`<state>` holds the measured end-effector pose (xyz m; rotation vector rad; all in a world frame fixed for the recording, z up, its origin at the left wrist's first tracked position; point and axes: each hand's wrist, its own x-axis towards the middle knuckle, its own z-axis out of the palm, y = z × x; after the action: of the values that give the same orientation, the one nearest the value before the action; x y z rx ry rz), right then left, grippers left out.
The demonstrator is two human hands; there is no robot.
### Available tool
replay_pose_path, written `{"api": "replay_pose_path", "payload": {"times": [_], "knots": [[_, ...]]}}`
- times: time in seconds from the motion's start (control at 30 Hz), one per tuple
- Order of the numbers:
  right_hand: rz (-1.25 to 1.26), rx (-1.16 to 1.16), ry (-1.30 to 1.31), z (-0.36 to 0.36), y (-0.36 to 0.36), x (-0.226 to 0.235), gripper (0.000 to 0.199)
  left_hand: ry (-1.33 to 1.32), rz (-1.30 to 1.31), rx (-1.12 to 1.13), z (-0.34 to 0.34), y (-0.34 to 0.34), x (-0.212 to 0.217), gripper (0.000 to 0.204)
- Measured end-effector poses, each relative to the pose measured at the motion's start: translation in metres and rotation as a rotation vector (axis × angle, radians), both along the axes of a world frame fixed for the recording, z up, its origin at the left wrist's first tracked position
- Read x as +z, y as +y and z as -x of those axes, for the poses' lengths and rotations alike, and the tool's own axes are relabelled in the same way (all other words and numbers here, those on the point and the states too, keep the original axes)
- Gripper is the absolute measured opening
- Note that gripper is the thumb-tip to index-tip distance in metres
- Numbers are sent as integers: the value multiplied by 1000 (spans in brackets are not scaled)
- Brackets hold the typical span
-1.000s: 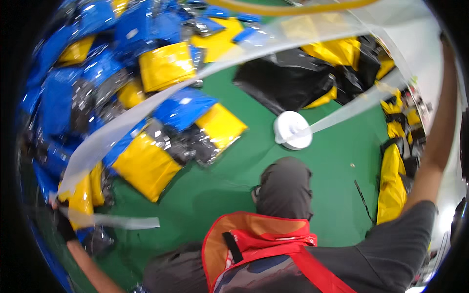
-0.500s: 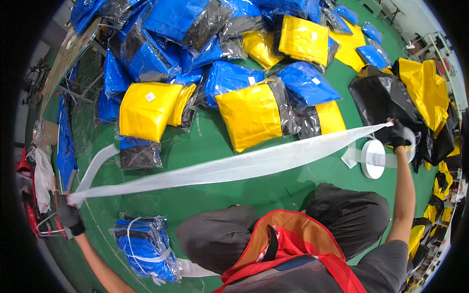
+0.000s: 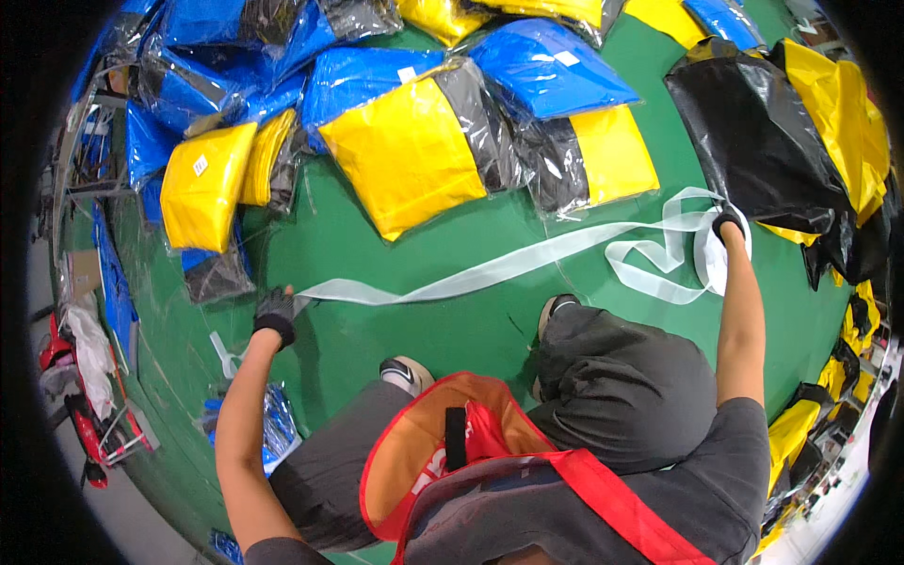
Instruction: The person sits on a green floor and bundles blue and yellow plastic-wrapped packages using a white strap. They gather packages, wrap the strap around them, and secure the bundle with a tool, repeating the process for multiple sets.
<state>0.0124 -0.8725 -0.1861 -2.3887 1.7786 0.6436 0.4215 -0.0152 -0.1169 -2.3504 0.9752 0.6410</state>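
Note:
A long clear plastic strip (image 3: 490, 270) lies stretched across the green floor (image 3: 414, 330). My left hand (image 3: 275, 312), in a black glove, pins its left end to the floor. My right hand (image 3: 727, 224), also in a black glove, holds the other end, where the strip folds into loose loops beside a white roll (image 3: 708, 268). I crouch over the strip with a grey knee (image 3: 612, 377) and a shoe (image 3: 407, 374) on the floor below it.
Several plastic-wrapped yellow (image 3: 410, 155), blue (image 3: 556, 66) and black (image 3: 753, 141) bundles are piled across the far side and right. A blue wrapped bundle (image 3: 273, 424) lies by my left arm. A red trolley (image 3: 80, 414) and racks stand at the left edge.
The strip was held up in the air and taut; it has come down onto the floor. Both hands have lowered and the right end has gone slack into loops.

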Motion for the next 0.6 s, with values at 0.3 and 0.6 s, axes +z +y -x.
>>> {"api": "replay_pose_path", "payload": {"times": [0.3,0.6], "knots": [[106,231,-357,-71,42,25,48,344,598,-15,159,-229,-16,71],[-307,1113,-537,-189,289,65,62,257,569,-12,171,-262,-29,78]]}}
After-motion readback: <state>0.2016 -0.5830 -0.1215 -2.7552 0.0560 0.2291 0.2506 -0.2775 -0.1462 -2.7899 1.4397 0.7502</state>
